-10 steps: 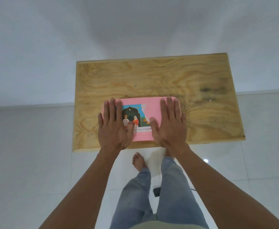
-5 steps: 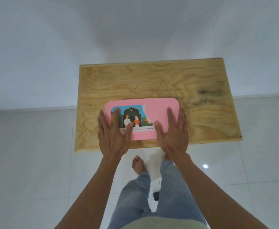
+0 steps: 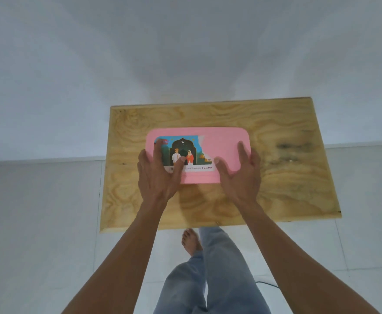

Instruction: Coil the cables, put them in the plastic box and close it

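The pink plastic box (image 3: 221, 143) lies on the wooden table (image 3: 294, 182) with its lid on. A torn picture label covers the lid's left half. My left hand (image 3: 158, 175) curls over the box's near left corner, fingers and thumb on the lid. My right hand (image 3: 240, 175) wraps the near right corner, thumb on the lid and fingers along the right edge. No cables show on the table; the box's inside is hidden.
The table stands against a white wall, with its near edge above a white tiled floor. My legs in jeans and a bare foot (image 3: 191, 241) are below the table's front edge. A thin dark cord (image 3: 267, 284) lies on the floor.
My hands slid back from lying flat on the lid to grasping the box's near corners. The box now sits farther from the table's front edge.
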Motion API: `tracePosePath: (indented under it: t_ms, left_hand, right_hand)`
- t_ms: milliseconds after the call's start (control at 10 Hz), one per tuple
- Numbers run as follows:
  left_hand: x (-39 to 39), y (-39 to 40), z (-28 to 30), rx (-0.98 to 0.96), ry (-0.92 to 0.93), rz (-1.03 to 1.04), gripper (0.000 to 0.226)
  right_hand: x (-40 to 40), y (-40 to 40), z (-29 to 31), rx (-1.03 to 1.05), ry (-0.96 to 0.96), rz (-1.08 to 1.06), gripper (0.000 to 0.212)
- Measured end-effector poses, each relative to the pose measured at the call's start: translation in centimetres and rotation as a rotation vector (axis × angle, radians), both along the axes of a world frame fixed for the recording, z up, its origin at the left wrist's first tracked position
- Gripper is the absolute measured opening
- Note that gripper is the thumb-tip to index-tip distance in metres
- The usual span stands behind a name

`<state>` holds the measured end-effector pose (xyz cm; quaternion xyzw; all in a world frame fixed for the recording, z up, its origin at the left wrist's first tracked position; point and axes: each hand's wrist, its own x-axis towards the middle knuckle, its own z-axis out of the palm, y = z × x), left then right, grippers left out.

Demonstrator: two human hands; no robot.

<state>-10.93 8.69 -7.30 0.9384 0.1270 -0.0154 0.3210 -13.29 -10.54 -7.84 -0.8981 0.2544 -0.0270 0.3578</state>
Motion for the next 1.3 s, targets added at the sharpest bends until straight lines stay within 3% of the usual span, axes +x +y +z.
tracePosePath:
  t_ms: [400,600,1000,1300]
  left_hand:
    - [10.9,-0.3,-1.1,-0.052,-0.017,-0.03,0.07]
    - [12.7,-0.4,-1.6,-0.03,0.013,-0.036,0.076]
    - [10.6,-0.4,-0.1,0.215,0.067,-0.165,0.067]
    - [1.7,-0.1,4.1,0.124,-0.025,-0.186,0.066]
  right_hand:
    - [11.9,-1.2,-1.3,-0.022,-0.004,0.065,0.079]
    - [13.4,-1.1,-1.7,-0.054,0.003,0.058,0.079]
    - [11.1,-0.5,0.8,-0.187,0.138,0.231,0.072]
    - [3.2,1.0,4.3,-0.139,-0.01,0.255,0.07]
